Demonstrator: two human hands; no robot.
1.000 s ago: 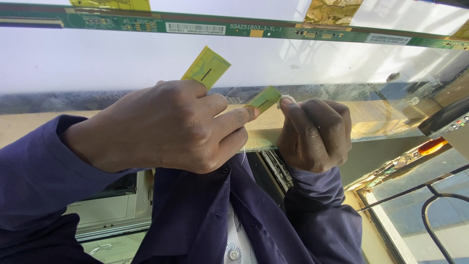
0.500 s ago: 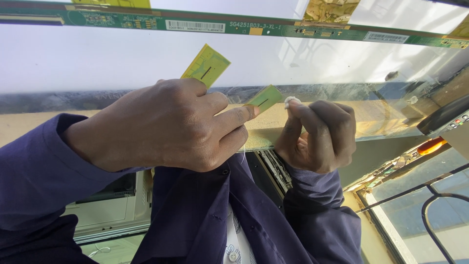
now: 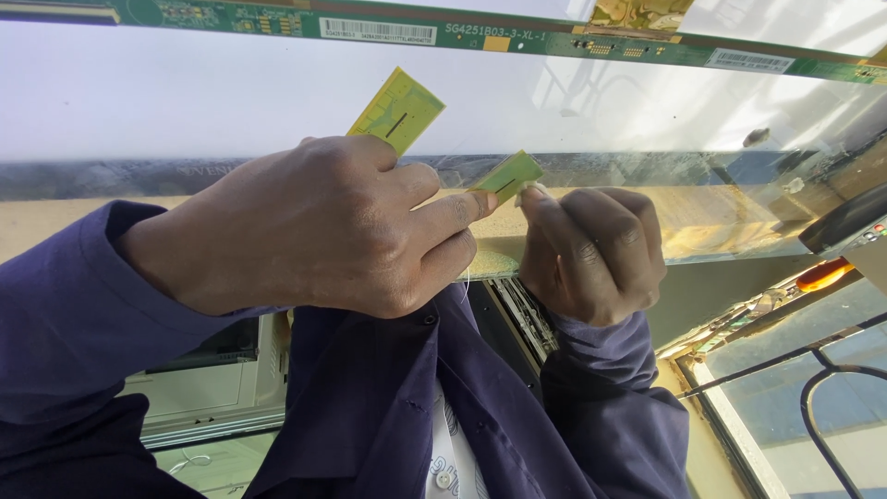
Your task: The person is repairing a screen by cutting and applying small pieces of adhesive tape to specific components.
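Note:
A small yellow-green flex tab [image 3: 506, 176] sticks up at the near edge of a large white glass panel [image 3: 231, 102]. My left hand [image 3: 323, 231] is curled, with its thumb and forefinger pinching the tab from the left. My right hand [image 3: 596, 249] is bent into a loose fist, and its fingertips meet the same tab from the right. A second, larger yellow-green tab [image 3: 397, 109] stands just behind my left knuckles, touched by neither hand. Both arms wear dark blue sleeves.
A long green circuit board strip [image 3: 554, 35] runs along the panel's far edge. A black device [image 3: 845, 222] and an orange object [image 3: 822, 274] lie at the right. A black wire frame [image 3: 822, 407] sits at the lower right, and a white casing [image 3: 212, 388] at the lower left.
My right hand's fingers have shifted and curled in closer to the small tab. My left hand and both tabs have stayed where they were.

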